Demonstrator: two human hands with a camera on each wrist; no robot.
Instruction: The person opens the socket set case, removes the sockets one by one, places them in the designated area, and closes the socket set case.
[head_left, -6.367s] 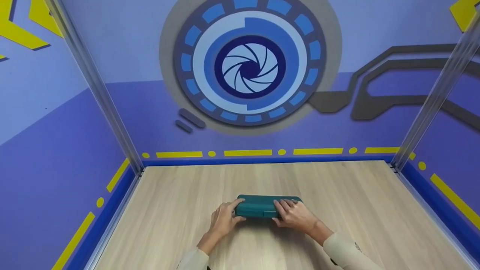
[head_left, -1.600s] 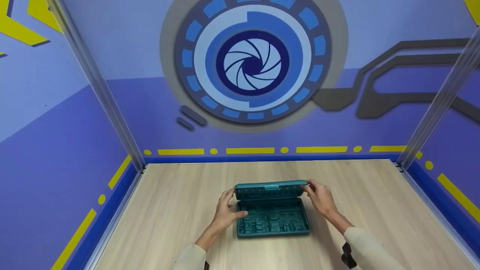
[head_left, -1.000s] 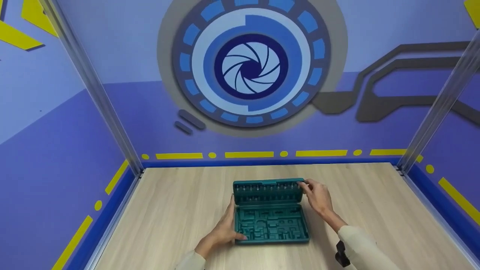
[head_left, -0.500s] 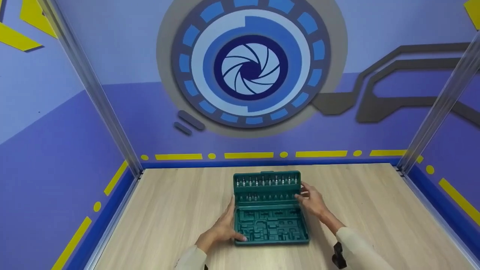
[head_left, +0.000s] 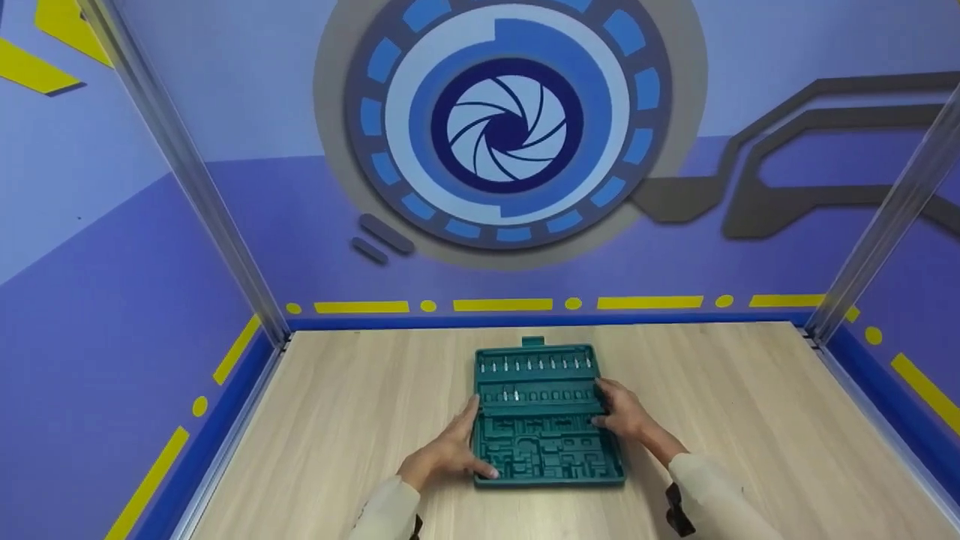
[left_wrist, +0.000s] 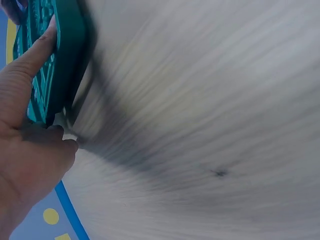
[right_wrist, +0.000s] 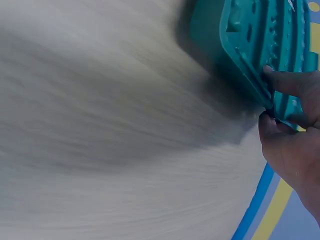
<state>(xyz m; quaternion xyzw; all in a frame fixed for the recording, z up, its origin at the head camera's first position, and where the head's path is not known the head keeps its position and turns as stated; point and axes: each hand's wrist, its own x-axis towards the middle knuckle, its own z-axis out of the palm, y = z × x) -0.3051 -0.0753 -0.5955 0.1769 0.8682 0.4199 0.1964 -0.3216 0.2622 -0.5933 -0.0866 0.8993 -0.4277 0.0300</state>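
Unfolded flat or nearly so, a dark green plastic bit case occupies the middle of the table in the head view. A row of silver bits fills the far edge of its lid, and a couple more sit in the row below. The base's moulded recesses hold nothing visible. My left hand grips the left side, thumb over the near-left corner rim; the left wrist view shows this thumb on top. On the right side, my right hand holds the edge by the hinge between thumb and fingers.
Wood-grain table surrounds the case. A blue printed panel rises behind it, with side panels left and right. Metal posts stand at the back corners.
The case was shut at first; its lid has swung up and back, away from me, showing the bits. My right hand came down with it; my left hand slid to the near-left corner.
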